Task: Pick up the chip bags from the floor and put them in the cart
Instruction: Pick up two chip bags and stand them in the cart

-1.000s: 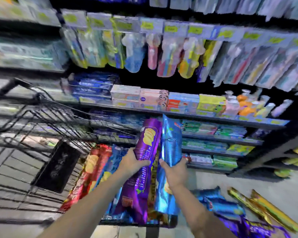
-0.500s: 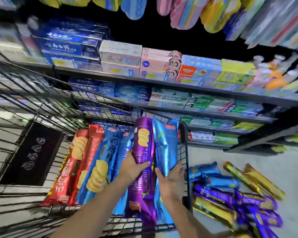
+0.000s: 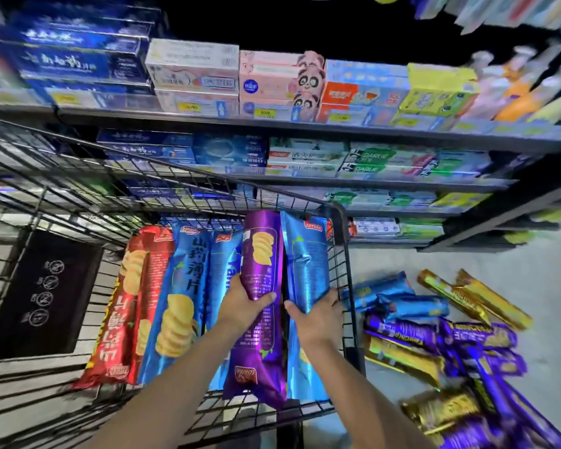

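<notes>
Both bags have sunk into the cart (image 3: 344, 222) since a second ago; left hand (image 3: 243, 306) grips the purple bag (image 3: 259, 306), right hand (image 3: 318, 315) the blue bag (image 3: 305, 264); an early release could tip either over the rim.

Your way into the cart (image 3: 342, 218) is from above: its top is open. The right half of its floor is packed with chip bags (image 3: 182, 286) lying side by side; the left half is bare wire. Right of the cart wall, loose bags (image 3: 434, 335) crowd the floor beneath the shelves (image 3: 305, 128).
</notes>
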Available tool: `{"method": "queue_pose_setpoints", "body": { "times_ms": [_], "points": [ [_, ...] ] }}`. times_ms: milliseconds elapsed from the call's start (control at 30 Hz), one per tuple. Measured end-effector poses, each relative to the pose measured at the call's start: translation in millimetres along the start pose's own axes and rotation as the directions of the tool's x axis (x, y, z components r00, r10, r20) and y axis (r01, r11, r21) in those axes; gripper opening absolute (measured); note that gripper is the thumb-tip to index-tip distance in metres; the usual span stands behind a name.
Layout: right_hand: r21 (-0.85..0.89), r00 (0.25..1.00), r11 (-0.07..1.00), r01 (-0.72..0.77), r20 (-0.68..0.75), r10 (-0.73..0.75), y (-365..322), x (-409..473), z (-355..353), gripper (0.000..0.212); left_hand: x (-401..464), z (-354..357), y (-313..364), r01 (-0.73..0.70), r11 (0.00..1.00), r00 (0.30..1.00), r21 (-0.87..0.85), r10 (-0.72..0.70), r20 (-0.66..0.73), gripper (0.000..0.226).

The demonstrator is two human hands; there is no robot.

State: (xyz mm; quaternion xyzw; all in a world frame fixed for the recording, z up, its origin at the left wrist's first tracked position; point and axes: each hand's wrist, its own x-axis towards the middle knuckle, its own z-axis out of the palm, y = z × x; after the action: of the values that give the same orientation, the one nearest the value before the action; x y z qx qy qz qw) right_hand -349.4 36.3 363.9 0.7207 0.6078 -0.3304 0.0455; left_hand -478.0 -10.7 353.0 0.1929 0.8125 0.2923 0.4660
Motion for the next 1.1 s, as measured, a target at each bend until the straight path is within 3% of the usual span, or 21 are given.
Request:
{"method": "queue_pose_setpoints", "body": {
  "times_ms": [167,233,300,400,533,667,800,933,1100],
  "points": [
    [0.053,0.993,0.992,0.117,0.005,-0.117,-7,-12,-21,0.109,-19,-12,35,-0.117,0.993,0.992,0.021,0.118,-0.051,0.059],
    [0.093,0.974,0.97,0.224,-0.051,-0.22,-12,-12,-43,0.092,-25,-15,63,-0.212,0.976,0.975,0.054,0.215,-0.061,0.057],
    [0.101,0.945,0.944,0.314,-0.132,-0.301,-12,-9,-74,0.075,-29,-9,97,-0.299,0.942,0.95,0.152,0.309,-0.045,0.071],
    [0.034,0.916,0.939,0.343,-0.235,-0.326,11,0,-129,0.065,-46,18,160,-0.456,0.828,0.881,0.326,0.472,0.032,0.079],
    [-0.009,0.926,0.978,0.209,-0.319,-0.201,93,13,-194,0.064,-74,100,217,-0.625,0.602,0.766,0.497,0.595,0.244,0.083],
    [0.002,0.91,1.0,-0.013,-0.413,0.012,216,24,-235,0.067,-118,211,234,-0.715,0.345,0.68,0.608,0.548,0.488,0.082],
    [0.045,0.91,0.963,-0.264,-0.321,0.264,362,34,-236,0.067,-148,327,212,-0.789,0.146,0.585,0.597,0.477,0.656,0.081],
    [0.043,0.855,0.903,-0.428,-0.304,0.42,474,27,-225,0.065,-164,437,168,-0.818,-0.08,0.527,0.57,0.293,0.798,0.082],
    [0.13,0.808,0.841,-0.525,-0.237,0.54,586,48,-172,0.056,-154,562,88,-0.885,-0.146,0.417,0.441,0.169,0.893,0.08]
  ]
}}
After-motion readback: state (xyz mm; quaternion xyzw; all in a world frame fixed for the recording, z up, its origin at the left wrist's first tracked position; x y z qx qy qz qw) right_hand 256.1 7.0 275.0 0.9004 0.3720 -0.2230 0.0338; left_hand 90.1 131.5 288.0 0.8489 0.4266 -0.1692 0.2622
